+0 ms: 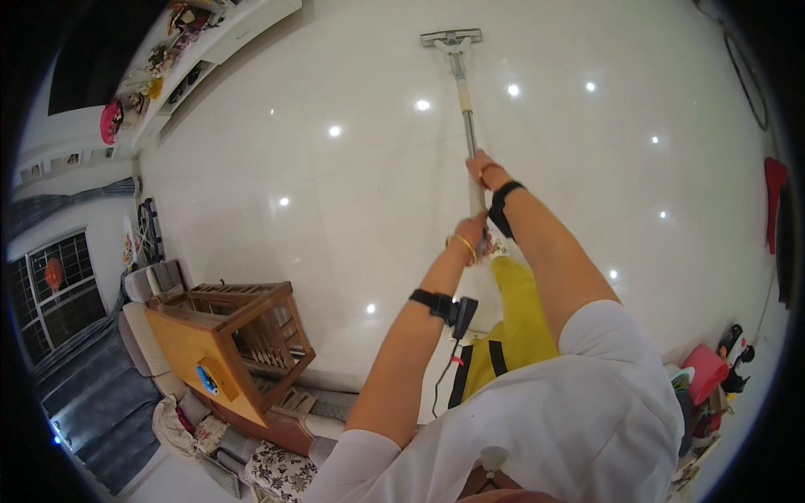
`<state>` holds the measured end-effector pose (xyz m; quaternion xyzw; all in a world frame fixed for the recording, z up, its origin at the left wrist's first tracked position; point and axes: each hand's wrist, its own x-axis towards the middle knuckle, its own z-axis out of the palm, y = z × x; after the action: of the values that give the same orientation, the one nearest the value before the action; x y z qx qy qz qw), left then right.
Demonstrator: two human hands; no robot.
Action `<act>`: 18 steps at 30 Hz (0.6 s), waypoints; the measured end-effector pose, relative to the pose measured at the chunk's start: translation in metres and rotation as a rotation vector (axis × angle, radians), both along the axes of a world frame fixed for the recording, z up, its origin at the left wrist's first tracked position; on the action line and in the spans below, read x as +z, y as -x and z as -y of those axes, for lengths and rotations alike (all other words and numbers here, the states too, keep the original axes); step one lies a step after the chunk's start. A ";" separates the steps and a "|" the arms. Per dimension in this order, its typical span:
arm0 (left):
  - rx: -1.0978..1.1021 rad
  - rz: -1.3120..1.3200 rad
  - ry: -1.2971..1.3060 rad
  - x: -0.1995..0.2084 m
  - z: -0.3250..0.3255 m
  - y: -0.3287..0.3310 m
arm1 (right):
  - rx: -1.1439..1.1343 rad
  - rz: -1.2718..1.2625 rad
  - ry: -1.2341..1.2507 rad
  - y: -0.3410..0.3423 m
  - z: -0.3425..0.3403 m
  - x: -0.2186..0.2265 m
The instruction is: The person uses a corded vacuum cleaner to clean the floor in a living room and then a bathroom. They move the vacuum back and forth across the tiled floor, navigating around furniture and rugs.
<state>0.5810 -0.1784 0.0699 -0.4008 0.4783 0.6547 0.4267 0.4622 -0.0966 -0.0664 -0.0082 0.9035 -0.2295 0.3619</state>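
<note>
Across the glossy floor (pixel 377 193), perhaps slick, the mop (pixel 470 126) stretches out ahead; its flat head (pixel 451 38) could skid sideways if either grip slackens: right hand (pixel 484 168) closed around the pole, left hand (pixel 473 228) around its nearer end.

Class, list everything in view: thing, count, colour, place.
Mop: one, silver and cream, upper centre
Floor: one, whitish, middle
Cabinet: one, white, upper left
Ornaments: several, multicoloured, on cabinet
Screen: one, black, upper left
Window: one, dark, left
Curtains: at least two, greyish, left
Table: one, brown, lower left
Sofa: one, beige and grey, lower left
Container: one, pink, lower right
Clutter: uncountable, mixed, around container
Unclear object: one, red, right edge
Shirt: one, white, bottom
Trousers: one pair, yellow, lower centre
Straps: two, black, forearms
Left hand, right hand: two, bare, gripping mop
</note>
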 end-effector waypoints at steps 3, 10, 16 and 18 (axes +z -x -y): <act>-0.162 0.010 0.048 -0.031 0.017 -0.104 | 0.678 -0.192 -0.365 -0.106 0.010 -0.062; -0.872 -0.271 0.368 0.003 0.124 -0.437 | 0.809 0.367 0.046 -0.424 0.078 -0.008; -0.562 -0.076 0.547 0.123 0.189 -0.610 | -0.769 1.477 0.291 -0.527 0.131 0.059; -0.629 -0.152 0.630 0.133 0.190 -0.623 | -0.882 1.419 0.301 -0.529 0.129 0.059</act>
<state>1.2041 -0.3682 0.2030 -0.2971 0.7828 0.3430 0.4257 0.9908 -0.2261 -0.0072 0.4426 0.3430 -0.4180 0.7154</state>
